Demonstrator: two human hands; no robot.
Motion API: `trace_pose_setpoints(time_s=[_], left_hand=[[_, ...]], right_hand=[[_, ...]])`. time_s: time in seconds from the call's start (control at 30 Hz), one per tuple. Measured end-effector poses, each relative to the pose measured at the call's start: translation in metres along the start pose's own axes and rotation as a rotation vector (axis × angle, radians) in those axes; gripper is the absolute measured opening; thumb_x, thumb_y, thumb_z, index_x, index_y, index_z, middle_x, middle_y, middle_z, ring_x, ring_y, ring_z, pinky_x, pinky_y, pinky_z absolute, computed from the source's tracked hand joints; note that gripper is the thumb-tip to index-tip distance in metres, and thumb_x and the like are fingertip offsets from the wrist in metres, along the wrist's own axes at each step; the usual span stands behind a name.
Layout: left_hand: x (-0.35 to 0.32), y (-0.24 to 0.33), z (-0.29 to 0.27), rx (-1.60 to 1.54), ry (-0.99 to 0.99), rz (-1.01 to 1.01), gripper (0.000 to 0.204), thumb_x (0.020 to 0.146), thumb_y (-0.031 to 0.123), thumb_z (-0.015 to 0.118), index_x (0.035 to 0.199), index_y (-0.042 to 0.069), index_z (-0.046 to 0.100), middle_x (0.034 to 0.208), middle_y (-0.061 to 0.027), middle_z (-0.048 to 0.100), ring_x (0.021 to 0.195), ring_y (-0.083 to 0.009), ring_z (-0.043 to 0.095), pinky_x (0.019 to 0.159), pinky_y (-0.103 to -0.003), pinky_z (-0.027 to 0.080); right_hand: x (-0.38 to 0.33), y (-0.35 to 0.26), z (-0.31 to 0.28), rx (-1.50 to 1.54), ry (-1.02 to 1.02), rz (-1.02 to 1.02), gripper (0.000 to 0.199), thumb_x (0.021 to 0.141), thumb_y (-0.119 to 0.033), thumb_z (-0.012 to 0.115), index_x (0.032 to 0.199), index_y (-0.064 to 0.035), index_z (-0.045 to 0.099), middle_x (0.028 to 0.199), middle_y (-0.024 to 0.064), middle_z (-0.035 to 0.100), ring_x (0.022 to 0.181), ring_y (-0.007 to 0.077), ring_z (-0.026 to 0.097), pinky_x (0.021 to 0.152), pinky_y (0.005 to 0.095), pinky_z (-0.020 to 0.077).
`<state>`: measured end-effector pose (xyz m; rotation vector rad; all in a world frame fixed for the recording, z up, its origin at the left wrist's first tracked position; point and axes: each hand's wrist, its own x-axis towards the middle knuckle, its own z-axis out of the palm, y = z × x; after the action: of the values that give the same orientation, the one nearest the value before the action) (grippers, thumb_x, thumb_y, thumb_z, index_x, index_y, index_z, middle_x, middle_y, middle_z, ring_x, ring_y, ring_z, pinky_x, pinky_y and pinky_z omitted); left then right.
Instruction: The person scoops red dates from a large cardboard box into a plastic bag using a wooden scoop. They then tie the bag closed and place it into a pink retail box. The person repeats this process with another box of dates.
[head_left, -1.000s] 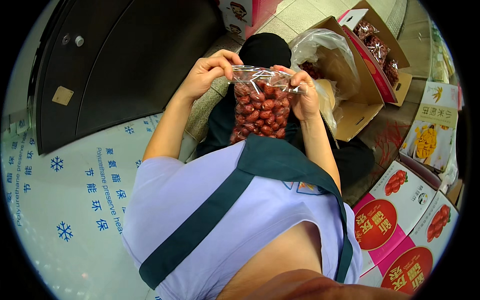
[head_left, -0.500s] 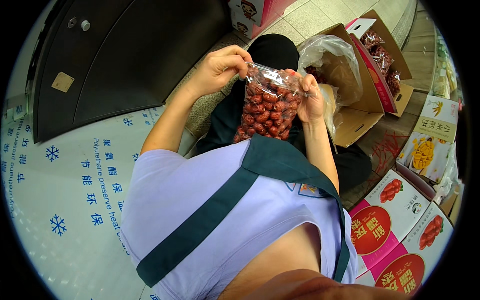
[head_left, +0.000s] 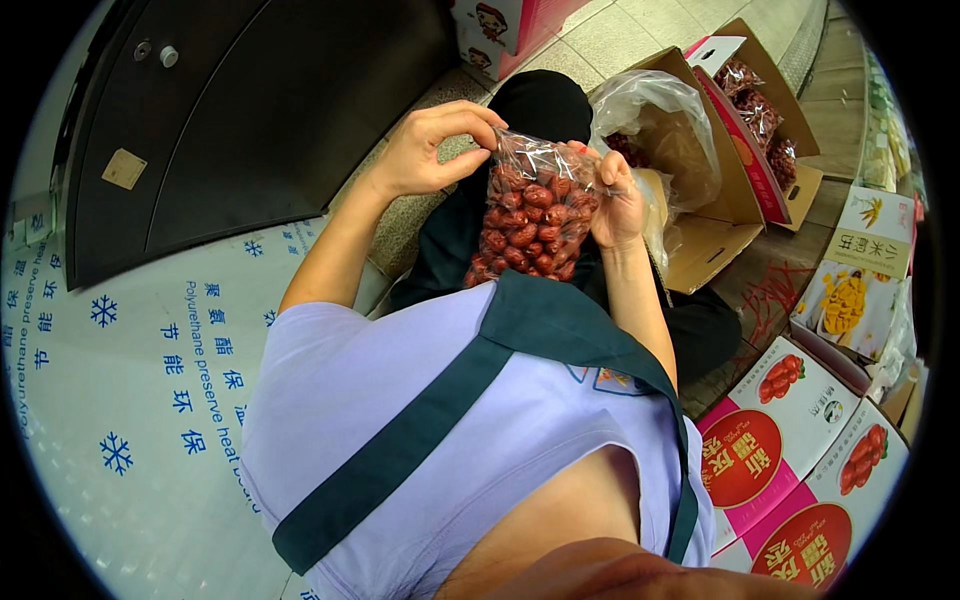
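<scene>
A clear plastic bag of red dates (head_left: 527,225) hangs upright in front of my chest, its lower end resting by my lap and partly hidden by my apron. With curled fingers, my left hand (head_left: 435,148) is at the bag's top left corner; its thumb lies lower, against the left edge. My right hand (head_left: 618,200) pinches the top right corner between thumb and fingers. The dates fill the lower part, below a creased band of film along the top.
Right of my knees, an open cardboard box (head_left: 715,245) holds a clear liner bag (head_left: 690,125) with more dates. Behind it, another box (head_left: 795,90) contains bagged dates. Printed cartons (head_left: 800,400) stand at the lower right. A dark panel (head_left: 260,110) rises at the left.
My left thumb has moved down, away from the fingertips at the bag's corner. The right hand and the bag have barely shifted.
</scene>
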<state>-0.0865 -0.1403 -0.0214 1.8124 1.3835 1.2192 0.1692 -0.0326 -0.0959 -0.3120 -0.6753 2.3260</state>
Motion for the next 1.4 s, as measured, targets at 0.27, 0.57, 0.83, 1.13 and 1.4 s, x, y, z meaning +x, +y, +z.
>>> trace_pose_setpoints(time_s=[0.27,0.57,0.83,1.13,1.4], left_hand=[[-0.004,-0.029,0.015,-0.556,-0.034,-0.364,0.01,0.08,-0.002,0.071,0.085,0.002,0.063,0.096,-0.0058,0.066,0.09,-0.0122,0.062,0.083,-0.028,0.05],[0.008,-0.027,-0.002,-0.503,-0.069,-0.444,0.008,0.083,-0.002,0.062,0.088,0.005,0.059,0.093,-0.0037,0.063,0.087,-0.0102,0.059,0.082,-0.025,0.047],[0.081,0.066,0.023,0.187,-0.265,-0.182,0.039,0.091,0.02,0.062,0.123,0.0,0.053,0.113,-0.015,0.063,0.103,-0.0206,0.063,0.085,-0.032,0.049],[0.066,0.071,0.065,0.397,-0.485,-0.202,0.071,0.083,0.048,0.066,0.134,0.005,0.042,0.112,-0.0205,0.062,0.095,-0.0384,0.063,0.078,-0.044,0.05],[0.044,0.061,0.047,0.366,-0.314,-0.357,0.06,0.078,0.047,0.071,0.121,0.007,0.057,0.093,-0.0186,0.068,0.089,-0.037,0.065,0.077,-0.04,0.051]], right_hand=[[-0.001,0.001,-0.001,0.013,-0.024,-0.027,0.015,0.089,-0.012,0.053,0.076,-0.0062,0.047,0.126,0.0321,0.052,0.123,0.041,0.049,0.105,0.0526,0.0401],[-0.004,-0.008,0.015,0.036,-0.047,0.001,0.017,0.091,-0.013,0.051,0.076,-0.0064,0.051,0.123,0.0331,0.053,0.113,0.039,0.056,0.1,0.0483,0.0444],[-0.011,-0.014,0.029,-0.041,-0.036,0.026,0.011,0.086,-0.01,0.05,0.077,-0.0056,0.054,0.118,0.026,0.059,0.105,0.0283,0.06,0.094,0.0371,0.046],[-0.021,-0.031,0.034,-0.291,-0.054,0.055,0.015,0.085,0.001,0.051,0.073,-0.0033,0.059,0.101,0.0104,0.064,0.085,0.0159,0.06,0.077,0.0284,0.0492],[-0.016,-0.06,0.022,-0.498,0.16,-0.119,0.022,0.086,0.006,0.043,0.073,-0.0044,0.055,0.106,0.0177,0.067,0.097,0.0218,0.063,0.089,0.0332,0.049]])
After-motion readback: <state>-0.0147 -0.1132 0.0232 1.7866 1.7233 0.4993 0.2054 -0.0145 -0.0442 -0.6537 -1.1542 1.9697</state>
